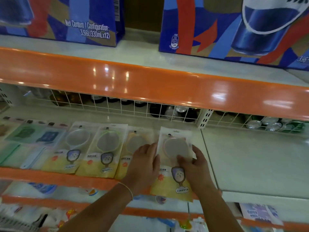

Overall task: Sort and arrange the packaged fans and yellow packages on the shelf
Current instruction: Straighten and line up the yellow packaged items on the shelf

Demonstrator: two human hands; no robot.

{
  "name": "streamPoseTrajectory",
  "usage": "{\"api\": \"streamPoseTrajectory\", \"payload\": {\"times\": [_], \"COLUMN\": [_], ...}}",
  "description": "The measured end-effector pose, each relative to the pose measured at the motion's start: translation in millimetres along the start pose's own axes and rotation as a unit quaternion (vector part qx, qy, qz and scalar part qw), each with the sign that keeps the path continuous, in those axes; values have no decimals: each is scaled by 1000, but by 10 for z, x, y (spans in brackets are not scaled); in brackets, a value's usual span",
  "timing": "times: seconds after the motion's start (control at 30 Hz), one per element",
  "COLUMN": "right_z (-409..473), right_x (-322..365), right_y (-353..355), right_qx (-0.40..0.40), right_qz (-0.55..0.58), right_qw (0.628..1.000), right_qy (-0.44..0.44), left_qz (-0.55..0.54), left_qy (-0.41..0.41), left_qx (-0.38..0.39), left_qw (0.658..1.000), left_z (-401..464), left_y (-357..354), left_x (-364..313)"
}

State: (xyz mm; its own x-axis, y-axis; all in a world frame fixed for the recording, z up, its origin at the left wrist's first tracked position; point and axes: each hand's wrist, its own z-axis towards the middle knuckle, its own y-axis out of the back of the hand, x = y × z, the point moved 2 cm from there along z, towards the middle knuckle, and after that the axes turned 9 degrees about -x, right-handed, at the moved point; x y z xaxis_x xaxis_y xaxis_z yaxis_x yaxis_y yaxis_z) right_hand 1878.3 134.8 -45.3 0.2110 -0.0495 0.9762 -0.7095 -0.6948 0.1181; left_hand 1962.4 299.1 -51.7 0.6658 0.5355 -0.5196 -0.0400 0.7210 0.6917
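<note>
Where the white shelf (250, 156) runs left to right, green and blue flat packets (33, 133) lie farthest left, then three clear packaged fans with yellow lower cards (107, 149) sit side by side, likely as a display row. Next, left hand (145, 162) rests fingers-forward on the left edge of a fourth pink-rimmed packaged fan (174, 159), overhanging the shelf's front lip. Right hand (194, 162) pinches its right edge, thumb over the disc. Judgement: squaring it against the row.
</note>
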Motion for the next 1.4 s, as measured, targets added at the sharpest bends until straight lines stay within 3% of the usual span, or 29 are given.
{"api": "streamPoseTrajectory", "payload": {"times": [0.17, 0.3, 0.47, 0.67, 0.87, 1.03, 1.23, 1.4], "right_z": [32, 140, 297, 411, 495, 593, 493, 428], "right_x": [-63, 1, 63, -28, -113, -160, -168, -156], "right_y": [160, 352, 433, 216, -72, -143, -200, -263], "right_qx": [-37, -56, -54, 2, 15, -9, -39, -56], "right_qz": [1, 20, 40, -26, -124, -248, -415, -458], "right_qw": [999, 998, 997, 1000, 992, 968, 900, 875], "right_qy": [-26, -29, -34, -16, 8, 45, 127, 149], "left_qz": [-35, 13, 81, 135, 81, 92, 113, 120], "left_qy": [2, -21, -22, 1, -46, -64, -57, -71], "left_qx": [-16, -34, 13, 15, -26, 2, 14, 20], "left_qw": [999, 999, 996, 991, 995, 994, 992, 990], "left_z": [-31, -24, -80, -126, -208, -215, -221, -228], "left_y": [24, -41, -172, -217, -167, -199, -218, -234], "left_x": [20, 57, 121, 161, 189, 210, 193, 208]}}
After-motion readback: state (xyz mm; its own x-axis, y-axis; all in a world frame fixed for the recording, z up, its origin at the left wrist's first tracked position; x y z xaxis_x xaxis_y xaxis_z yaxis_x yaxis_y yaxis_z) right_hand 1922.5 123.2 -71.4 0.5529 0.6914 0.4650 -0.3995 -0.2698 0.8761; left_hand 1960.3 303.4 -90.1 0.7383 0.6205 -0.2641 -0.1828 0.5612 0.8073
